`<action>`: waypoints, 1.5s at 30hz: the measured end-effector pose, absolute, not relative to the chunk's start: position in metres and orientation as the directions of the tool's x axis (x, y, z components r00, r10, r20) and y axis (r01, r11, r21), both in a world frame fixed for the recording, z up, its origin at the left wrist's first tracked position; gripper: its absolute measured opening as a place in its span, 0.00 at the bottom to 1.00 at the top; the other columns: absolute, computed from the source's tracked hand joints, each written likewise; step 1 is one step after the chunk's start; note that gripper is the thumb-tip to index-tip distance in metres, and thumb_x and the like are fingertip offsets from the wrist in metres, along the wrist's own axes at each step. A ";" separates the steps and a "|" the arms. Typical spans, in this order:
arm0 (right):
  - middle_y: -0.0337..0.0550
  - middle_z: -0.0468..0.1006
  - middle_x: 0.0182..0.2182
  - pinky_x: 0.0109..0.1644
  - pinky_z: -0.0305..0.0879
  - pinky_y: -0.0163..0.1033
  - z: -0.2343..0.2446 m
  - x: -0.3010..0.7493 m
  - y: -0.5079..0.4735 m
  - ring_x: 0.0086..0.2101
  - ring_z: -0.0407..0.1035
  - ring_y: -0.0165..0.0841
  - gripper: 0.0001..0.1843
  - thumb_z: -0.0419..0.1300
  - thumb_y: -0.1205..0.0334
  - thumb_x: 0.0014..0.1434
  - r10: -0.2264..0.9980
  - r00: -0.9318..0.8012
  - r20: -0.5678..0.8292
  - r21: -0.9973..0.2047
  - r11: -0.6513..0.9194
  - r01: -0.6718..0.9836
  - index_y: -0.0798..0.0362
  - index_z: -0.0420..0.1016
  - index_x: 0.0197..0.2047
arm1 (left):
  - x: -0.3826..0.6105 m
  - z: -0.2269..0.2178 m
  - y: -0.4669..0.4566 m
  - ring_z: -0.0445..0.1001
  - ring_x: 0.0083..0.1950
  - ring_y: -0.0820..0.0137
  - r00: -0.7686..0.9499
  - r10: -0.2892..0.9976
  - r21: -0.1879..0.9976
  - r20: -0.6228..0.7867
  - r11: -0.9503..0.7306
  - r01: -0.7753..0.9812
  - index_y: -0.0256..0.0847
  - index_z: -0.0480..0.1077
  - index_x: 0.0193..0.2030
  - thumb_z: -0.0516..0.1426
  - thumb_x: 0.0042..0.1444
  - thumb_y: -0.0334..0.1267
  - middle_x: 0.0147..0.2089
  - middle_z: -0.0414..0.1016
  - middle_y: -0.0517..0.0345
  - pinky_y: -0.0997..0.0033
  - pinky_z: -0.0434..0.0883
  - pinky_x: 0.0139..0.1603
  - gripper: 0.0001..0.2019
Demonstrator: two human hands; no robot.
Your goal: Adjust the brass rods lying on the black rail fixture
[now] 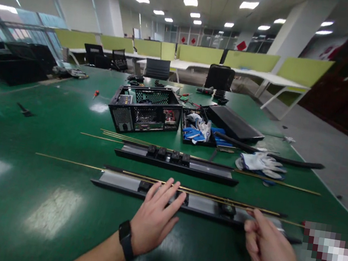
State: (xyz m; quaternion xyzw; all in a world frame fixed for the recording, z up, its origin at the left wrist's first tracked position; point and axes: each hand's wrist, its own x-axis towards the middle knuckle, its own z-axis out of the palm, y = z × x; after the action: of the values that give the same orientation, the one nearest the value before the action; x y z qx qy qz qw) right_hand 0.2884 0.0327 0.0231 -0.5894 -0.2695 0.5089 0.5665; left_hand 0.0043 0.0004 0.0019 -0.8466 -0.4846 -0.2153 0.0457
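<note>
A long black channel rail (110, 177) with a pale inner face lies nearest me on the green table, holding several small black blocks. Thin brass-coloured rods (68, 161) run along it and stick out past its left end. My left hand (156, 217), fingers spread flat, rests over the rail's middle and hides part of a block and the rods. At the rail's right part is my right hand (269, 249), fingers curled in and fingertips close by the rods; what they hold, if anything, is hidden. One black block (227, 209) sits between my hands.
Behind lies a second rail (210, 168) with black blocks and rods. Farther back are an open black computer case (123, 116), a tray of blue-white gloves (197, 129), a black panel (235, 123) and more gloves (262, 163). A pixelated patch covers the lower right.
</note>
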 end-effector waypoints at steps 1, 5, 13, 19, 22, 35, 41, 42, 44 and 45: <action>0.34 0.70 0.19 0.08 0.43 0.27 0.022 0.287 0.033 0.10 0.52 0.22 0.24 0.73 0.43 0.50 0.888 0.338 -0.310 -0.937 -0.225 -0.269 0.50 0.67 0.32 | 0.004 0.001 0.001 0.47 0.79 0.53 0.439 0.801 0.141 0.407 -0.530 0.836 0.42 0.56 0.74 0.57 0.64 0.34 0.77 0.52 0.45 0.42 0.54 0.74 0.32; 0.34 0.71 0.19 0.08 0.43 0.27 0.021 0.284 0.035 0.10 0.53 0.22 0.23 0.73 0.45 0.51 0.893 0.326 -0.311 -0.936 -0.229 -0.267 0.51 0.67 0.32 | 0.004 -0.001 0.002 0.46 0.79 0.53 0.429 0.807 0.170 0.406 -0.528 0.832 0.42 0.56 0.74 0.56 0.65 0.35 0.77 0.52 0.45 0.43 0.51 0.75 0.31; 0.36 0.73 0.20 0.08 0.44 0.26 0.018 0.283 0.035 0.11 0.53 0.21 0.21 0.74 0.48 0.50 0.891 0.341 -0.300 -0.931 -0.195 -0.309 0.55 0.73 0.34 | 0.004 -0.004 0.001 0.46 0.79 0.52 0.430 0.804 0.169 0.412 -0.531 0.831 0.41 0.57 0.74 0.57 0.65 0.36 0.77 0.52 0.44 0.44 0.49 0.76 0.31; 0.37 0.72 0.20 0.08 0.44 0.27 0.018 0.283 0.034 0.11 0.54 0.22 0.16 0.71 0.52 0.56 0.887 0.334 -0.319 -0.927 -0.219 -0.303 0.55 0.74 0.34 | 0.003 -0.008 0.002 0.47 0.79 0.52 0.436 0.798 0.181 0.417 -0.543 0.820 0.41 0.58 0.73 0.59 0.64 0.38 0.77 0.54 0.43 0.45 0.47 0.75 0.31; 0.37 0.71 0.19 0.09 0.43 0.28 0.019 0.281 0.033 0.10 0.54 0.23 0.12 0.67 0.56 0.62 0.886 0.347 -0.307 -0.934 -0.210 -0.290 0.55 0.73 0.33 | 0.002 -0.011 0.001 0.46 0.79 0.52 0.445 0.792 0.181 0.418 -0.552 0.814 0.40 0.58 0.73 0.60 0.63 0.39 0.77 0.54 0.41 0.45 0.46 0.75 0.33; 0.36 0.71 0.19 0.10 0.43 0.31 0.015 0.279 0.035 0.10 0.54 0.23 0.13 0.53 0.62 0.73 0.898 0.318 -0.305 -0.939 -0.228 -0.256 0.57 0.72 0.36 | 0.001 -0.019 0.004 0.44 0.79 0.51 0.455 0.798 0.180 0.394 -0.553 0.814 0.42 0.52 0.76 0.58 0.63 0.41 0.78 0.50 0.43 0.46 0.42 0.75 0.36; 0.36 0.72 0.20 0.09 0.44 0.30 0.014 0.282 0.039 0.10 0.55 0.23 0.12 0.56 0.64 0.71 0.882 0.349 -0.318 -0.935 -0.232 -0.266 0.54 0.67 0.33 | 0.003 -0.017 0.005 0.44 0.79 0.50 0.452 0.803 0.188 0.389 -0.549 0.814 0.43 0.53 0.75 0.60 0.63 0.40 0.78 0.50 0.42 0.43 0.44 0.75 0.36; 0.36 0.72 0.20 0.09 0.44 0.30 0.015 0.283 0.040 0.10 0.54 0.23 0.12 0.56 0.64 0.71 0.876 0.359 -0.323 -0.934 -0.234 -0.270 0.53 0.67 0.32 | 0.003 -0.017 0.005 0.44 0.79 0.49 0.451 0.804 0.192 0.388 -0.549 0.813 0.44 0.53 0.75 0.60 0.62 0.39 0.78 0.50 0.42 0.43 0.44 0.75 0.36; 0.35 0.72 0.19 0.09 0.44 0.29 0.016 0.284 0.040 0.10 0.53 0.23 0.11 0.57 0.64 0.70 0.867 0.373 -0.331 -0.931 -0.235 -0.280 0.53 0.67 0.33 | 0.004 -0.017 0.005 0.45 0.79 0.49 0.446 0.805 0.192 0.392 -0.546 0.816 0.44 0.54 0.75 0.61 0.62 0.39 0.78 0.51 0.42 0.43 0.45 0.75 0.36; 0.35 0.71 0.19 0.09 0.45 0.29 0.016 0.285 0.040 0.10 0.53 0.22 0.10 0.58 0.64 0.69 0.866 0.376 -0.331 -0.930 -0.231 -0.287 0.53 0.68 0.33 | 0.004 -0.016 0.005 0.45 0.79 0.49 0.445 0.803 0.190 0.396 -0.546 0.816 0.44 0.54 0.75 0.61 0.62 0.39 0.77 0.51 0.41 0.43 0.45 0.74 0.36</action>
State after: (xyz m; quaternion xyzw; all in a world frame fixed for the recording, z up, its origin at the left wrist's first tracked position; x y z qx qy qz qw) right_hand 0.2849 0.0403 0.0164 -0.6010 -0.2407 0.5043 0.5714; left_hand 0.0043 0.0053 -0.0162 -0.8499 -0.4763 -0.2251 0.0146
